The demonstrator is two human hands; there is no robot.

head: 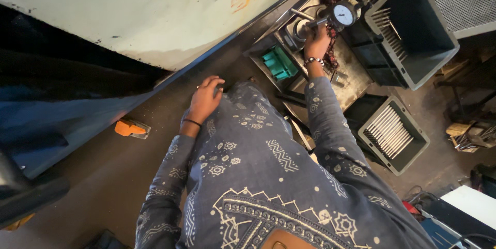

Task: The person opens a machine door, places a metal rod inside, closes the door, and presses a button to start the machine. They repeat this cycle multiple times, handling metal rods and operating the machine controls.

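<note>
My right hand [316, 41], top centre, fingers closed on a metal pin [305, 14] beside the dial gauge [343, 13]. Left hand [205, 99], fingers loosely spread, rests on my knee.

Left arm: bent at the elbow, sleeved in blue patterned cloth, forearm angled up and forward.
Left wrist: bare below the cuff, ringed by a thin dark band.
Left hand [205, 99]: palm down on the person's own knee, fingers [214, 81] loosely curled, holding nothing.
Right arm: stretched forward and nearly straight, same patterned sleeve.
Right wrist: wears a beaded bracelet.
Right hand [316, 42]: back toward the camera, fingers closed around something at the far end; the grip itself is hidden.
</note>
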